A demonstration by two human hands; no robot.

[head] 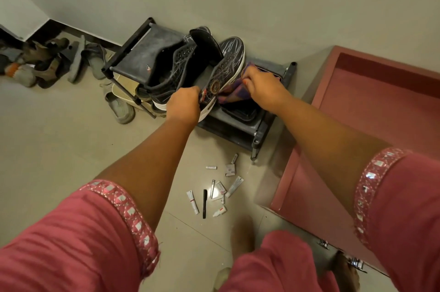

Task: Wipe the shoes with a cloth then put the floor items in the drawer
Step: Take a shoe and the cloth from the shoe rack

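The fingers (190, 91) of the left hand (183, 105) are curled round the heel collar of a dark high-top shoe (226, 63), holding it up over the shoe rack (262, 125). The right hand (262, 86) has its fingers bunched tight on a checked purple and red cloth (234, 94), which it presses against the outer side of that shoe, just above the white sole.

The shoe is black or dark grey with thin pale lines scribbled across the toe and sides, a row of metal eyelets, and a round badge near the heel; whatever the badge says is too small to read. A second shoe (166, 63) of the same pattern stands on the rack just left of the held one, its tongue up.

On the tiled floor (59, 148) in front of the rack lies a scatter of small items (219, 186): white tubes with red bands, a small box, a little dropper bottle and a black pen (204, 203). They carry print, but none of it is legible.

To the right of the rack is a dark pink drawer (381, 91), open. To the left of the rack, against the wall, lies a heap of sandals (47, 60).
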